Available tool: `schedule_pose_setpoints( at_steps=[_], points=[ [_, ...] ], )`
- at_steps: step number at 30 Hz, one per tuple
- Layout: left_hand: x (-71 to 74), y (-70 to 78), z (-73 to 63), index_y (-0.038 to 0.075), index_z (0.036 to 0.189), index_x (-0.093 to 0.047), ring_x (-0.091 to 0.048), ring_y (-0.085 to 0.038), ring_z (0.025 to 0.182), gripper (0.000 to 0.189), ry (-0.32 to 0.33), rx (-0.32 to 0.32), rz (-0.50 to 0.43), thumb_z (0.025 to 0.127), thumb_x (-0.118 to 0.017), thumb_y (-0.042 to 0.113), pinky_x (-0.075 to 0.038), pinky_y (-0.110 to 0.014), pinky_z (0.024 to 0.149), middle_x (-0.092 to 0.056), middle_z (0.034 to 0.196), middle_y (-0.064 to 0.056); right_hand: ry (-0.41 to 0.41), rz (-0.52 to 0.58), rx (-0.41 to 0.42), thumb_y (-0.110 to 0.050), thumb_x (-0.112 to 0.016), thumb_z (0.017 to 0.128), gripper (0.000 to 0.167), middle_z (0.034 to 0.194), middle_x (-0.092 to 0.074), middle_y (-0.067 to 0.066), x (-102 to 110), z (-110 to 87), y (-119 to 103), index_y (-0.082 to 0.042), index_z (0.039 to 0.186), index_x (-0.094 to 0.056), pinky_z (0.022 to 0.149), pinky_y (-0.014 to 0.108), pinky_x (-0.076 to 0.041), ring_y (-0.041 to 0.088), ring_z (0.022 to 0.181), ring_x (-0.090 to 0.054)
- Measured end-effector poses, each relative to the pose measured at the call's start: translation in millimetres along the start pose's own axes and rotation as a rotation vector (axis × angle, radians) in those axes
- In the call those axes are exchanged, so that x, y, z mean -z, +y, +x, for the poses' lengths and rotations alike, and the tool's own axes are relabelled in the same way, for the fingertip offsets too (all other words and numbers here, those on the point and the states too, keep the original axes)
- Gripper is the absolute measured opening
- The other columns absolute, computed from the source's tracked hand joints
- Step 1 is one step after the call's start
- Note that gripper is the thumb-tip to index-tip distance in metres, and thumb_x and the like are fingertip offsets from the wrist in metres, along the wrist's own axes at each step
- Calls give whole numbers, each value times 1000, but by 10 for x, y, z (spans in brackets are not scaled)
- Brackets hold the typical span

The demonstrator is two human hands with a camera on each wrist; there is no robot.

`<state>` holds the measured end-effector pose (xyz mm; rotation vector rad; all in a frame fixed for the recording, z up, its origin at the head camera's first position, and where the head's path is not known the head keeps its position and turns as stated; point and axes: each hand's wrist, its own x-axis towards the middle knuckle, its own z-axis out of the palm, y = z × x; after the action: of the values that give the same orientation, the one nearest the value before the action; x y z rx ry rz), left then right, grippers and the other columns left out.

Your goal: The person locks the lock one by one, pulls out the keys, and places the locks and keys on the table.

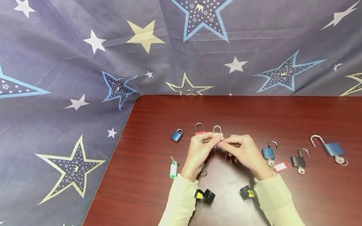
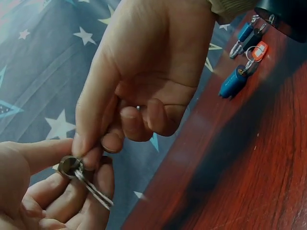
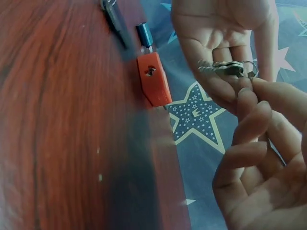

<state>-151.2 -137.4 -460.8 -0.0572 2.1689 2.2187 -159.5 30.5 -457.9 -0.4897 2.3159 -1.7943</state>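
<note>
My left hand (image 1: 198,151) holds a small pale-bodied padlock (image 1: 218,135), its silver shackle pointing away from me. At the padlock's near end, the thumb and fingertips of my right hand (image 1: 245,152) pinch a small silver key (image 3: 233,69) with a thin ring beside it. Fingers cover much of the lock and key, so I cannot tell how far the key is in. Just left of the held lock lies a red padlock (image 1: 200,132), with a keyhole showing in the right wrist view. Partly under my left wrist is a metal ring (image 1: 203,171).
A small blue padlock (image 1: 176,136) and a green key tag (image 1: 173,169) lie left. To the right are a blue padlock (image 1: 268,153), a red key tag (image 1: 281,166), a black padlock (image 1: 299,161) and a larger blue padlock (image 1: 334,149), these locks with raised shackles and keys.
</note>
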Motion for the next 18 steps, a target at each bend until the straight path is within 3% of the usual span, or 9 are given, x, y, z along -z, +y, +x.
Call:
schedule_pose_setpoints(
  at_steps=[4,9,12,18],
  points=[
    [16,16,4,-7,105,-73,-72,-12,85,32,-12,6,3,91,-73,21,-56,-25,76,-76,95,-15,-5,20,-31,-21,-75,90,16,74,-65,18,10,-12,1,-7,94,-80,46,31,-49,23,53,-58],
    [158,75,36,-13,108,-68,-74,-22,85,33,66,-8,-161,93,-70,17,-60,-28,76,-75,91,-19,-98,59,-65,-14,-74,90,14,76,-66,18,-16,-18,-9,-2,95,-79,52,32,-54,13,56,-60],
    [246,107,45,-18,110,-64,-73,-20,81,35,110,-2,-229,94,-69,12,-60,-27,74,-74,87,-16,-135,39,-66,-12,-73,90,15,78,-67,17,-18,-8,8,0,95,-78,55,31,-56,10,58,-61],
    [246,108,66,-13,114,-66,-73,-24,88,32,27,38,-165,96,-66,13,-60,-30,78,-73,99,-24,-161,-5,-52,-12,-72,90,14,81,-70,16,80,-21,50,-1,95,-78,57,31,-57,13,58,-63]
  ],
)
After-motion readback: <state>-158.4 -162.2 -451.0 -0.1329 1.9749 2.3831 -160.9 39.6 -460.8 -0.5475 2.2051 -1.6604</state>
